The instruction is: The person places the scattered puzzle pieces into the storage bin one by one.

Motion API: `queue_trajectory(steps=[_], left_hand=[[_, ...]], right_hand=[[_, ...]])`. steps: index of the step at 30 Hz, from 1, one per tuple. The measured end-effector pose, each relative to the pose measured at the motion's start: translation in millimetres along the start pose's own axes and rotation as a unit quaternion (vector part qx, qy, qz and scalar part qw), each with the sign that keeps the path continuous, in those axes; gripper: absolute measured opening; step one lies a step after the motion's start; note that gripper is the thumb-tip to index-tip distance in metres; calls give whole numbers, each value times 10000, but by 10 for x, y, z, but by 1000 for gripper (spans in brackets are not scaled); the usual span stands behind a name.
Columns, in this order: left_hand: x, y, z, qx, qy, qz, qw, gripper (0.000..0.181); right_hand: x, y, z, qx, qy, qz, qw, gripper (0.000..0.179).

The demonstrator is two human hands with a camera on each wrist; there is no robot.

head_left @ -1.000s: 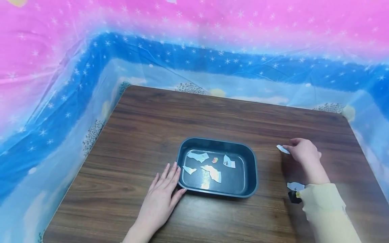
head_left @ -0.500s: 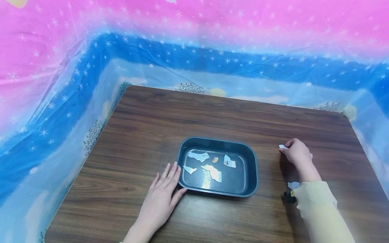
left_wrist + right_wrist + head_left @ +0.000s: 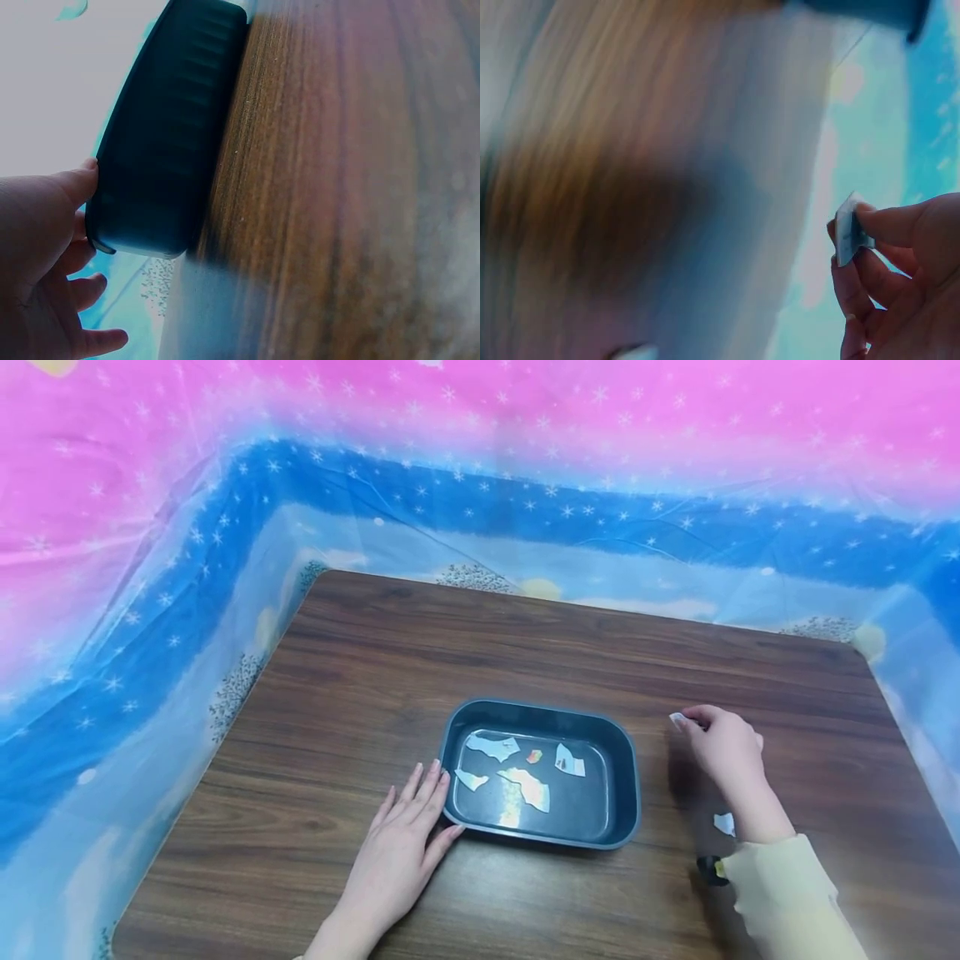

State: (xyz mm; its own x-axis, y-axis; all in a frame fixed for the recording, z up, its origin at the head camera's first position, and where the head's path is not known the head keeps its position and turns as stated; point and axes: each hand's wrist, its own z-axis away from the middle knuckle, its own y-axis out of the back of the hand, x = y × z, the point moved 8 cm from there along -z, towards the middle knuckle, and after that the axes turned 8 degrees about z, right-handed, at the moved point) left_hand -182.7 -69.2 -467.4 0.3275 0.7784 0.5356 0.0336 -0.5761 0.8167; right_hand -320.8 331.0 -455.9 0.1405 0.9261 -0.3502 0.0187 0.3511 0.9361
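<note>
A dark blue-grey rectangular bin (image 3: 630, 785) stands on the table with several torn paper scraps (image 3: 531, 790) lying flat on its floor, one small and coloured. My left hand (image 3: 401, 843) rests at the bin's left end, fingers mostly straight against it. The left wrist view shows the thumb at the rim of the bin (image 3: 161, 135). To the right of the bin, my right hand (image 3: 723, 747) pinches a whitish paper scrap (image 3: 677, 719) between thumb and fingers, raised over the table. Seen close in the right wrist view, that scrap (image 3: 849, 229) looks bent.
Another paper scrap (image 3: 724, 823) lies on the table close to the right forearm, which partly covers it. A black device (image 3: 711, 870) is worn at the right sleeve. The wood-grain table (image 3: 360, 660) is bordered by a pink and blue patterned cloth (image 3: 510, 502).
My right hand has drawn the scrap slightly left, toward the bin, with the forearm shifting left too. The left hand stays at the bin's end.
</note>
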Motion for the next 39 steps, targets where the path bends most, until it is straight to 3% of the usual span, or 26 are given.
queue_trajectory(steps=[5,7,10,13,16,21,30,39], left_hand=[[13,4,-6,2,-36,-4,10000,64],[11,9,-9,16,-33,4,10000,65],[10,9,-12,29,-34,19,10000,65],[11,0,-13,26,-31,8,10000,65],[19,-11,-11,13,-46,10,10000,65],[28,-2,-6,27,-55,44,10000,65],[15,6,-7,3,-16,70,10000,65],[8,9,-3,13,4,73,10000,65]], right_hand=[[-635,257,334,714,1045,-239,9917,23],[-898,290,473,740,1359,-247,9877,19],[-1181,181,617,341,1500,-136,9880,17],[-1331,-46,697,-205,1445,170,9891,14],[-1384,-265,740,-536,1369,716,9865,8],[-1435,-462,780,-618,1313,1302,9808,5],[-1502,-642,792,-826,1329,1753,9720,6],[-1502,-669,780,-590,1347,2098,9666,4]])
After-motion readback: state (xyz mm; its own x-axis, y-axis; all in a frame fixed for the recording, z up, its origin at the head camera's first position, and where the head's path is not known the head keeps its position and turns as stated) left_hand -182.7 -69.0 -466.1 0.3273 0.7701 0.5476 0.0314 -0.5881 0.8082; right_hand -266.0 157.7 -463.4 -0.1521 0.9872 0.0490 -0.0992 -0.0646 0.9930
